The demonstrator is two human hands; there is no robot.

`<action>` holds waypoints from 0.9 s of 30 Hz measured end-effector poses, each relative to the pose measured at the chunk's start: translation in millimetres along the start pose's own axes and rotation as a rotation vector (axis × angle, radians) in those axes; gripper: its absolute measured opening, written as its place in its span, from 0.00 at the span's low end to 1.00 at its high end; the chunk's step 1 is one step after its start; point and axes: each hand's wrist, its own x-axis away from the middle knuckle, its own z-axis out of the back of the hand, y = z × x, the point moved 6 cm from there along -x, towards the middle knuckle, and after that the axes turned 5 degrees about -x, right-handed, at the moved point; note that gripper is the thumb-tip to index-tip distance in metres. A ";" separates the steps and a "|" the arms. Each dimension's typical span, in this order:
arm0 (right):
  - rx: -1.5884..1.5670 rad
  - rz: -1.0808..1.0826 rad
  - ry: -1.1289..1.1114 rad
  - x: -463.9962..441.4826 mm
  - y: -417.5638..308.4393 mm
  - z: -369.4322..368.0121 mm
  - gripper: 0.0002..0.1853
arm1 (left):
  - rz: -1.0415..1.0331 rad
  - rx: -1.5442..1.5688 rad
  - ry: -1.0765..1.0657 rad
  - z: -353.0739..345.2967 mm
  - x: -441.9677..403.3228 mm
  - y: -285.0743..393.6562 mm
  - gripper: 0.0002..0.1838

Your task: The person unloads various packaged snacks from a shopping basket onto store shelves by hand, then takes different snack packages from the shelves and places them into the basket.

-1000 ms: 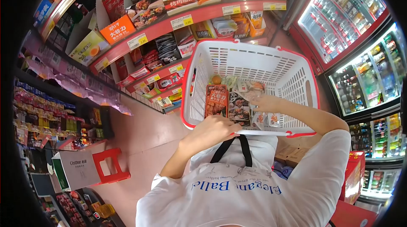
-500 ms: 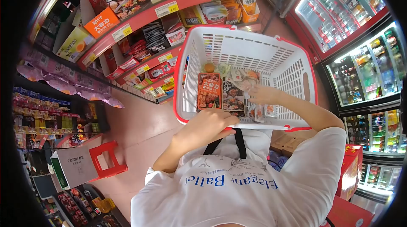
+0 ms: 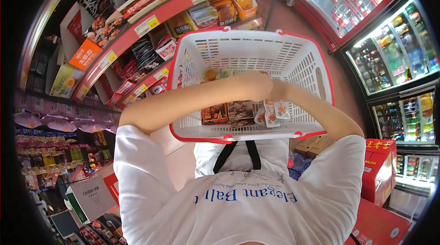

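A white shopping basket [image 3: 197, 132] with a red rim stands in front of my body. My left hand [image 3: 257, 84] reaches across it and meets my right hand [image 3: 278, 90] over the contents. The fingers of both hands are hidden or blurred, so I cannot see what they hold. Below my left forearm lie a red-orange snack box [image 3: 214, 115] and a dark package with food pictures [image 3: 241, 113], both partly covered. Beside them are several small clear-and-white snack packets [image 3: 272, 113]. A round orange item [image 3: 210, 74] sits in the far left corner.
Shelves of packaged snacks [image 3: 146, 25] with price tags run along the left and front. Lit drink coolers [image 3: 394, 57] line the right. A red carton [image 3: 379, 167] stands near my right elbow, and a white carton [image 3: 91, 197] is at lower left.
My left hand has left the basket's near rim and moved over the contents to my right hand. The view has shifted, and the basket sits slightly further left.
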 end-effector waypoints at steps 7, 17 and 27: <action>0.105 -0.357 -0.192 27.8 45.9 -5.0 0.09 | -0.002 0.236 -0.040 -147.9 -99.3 -13.6 0.28; 0.114 -0.312 -0.226 35.1 34.8 -13.2 0.09 | 0.380 0.954 0.027 -180.2 -97.2 -21.9 0.24; -0.346 -0.354 -0.472 15.5 41.3 -6.4 0.15 | 0.501 1.118 0.059 -192.9 -94.6 -17.4 0.33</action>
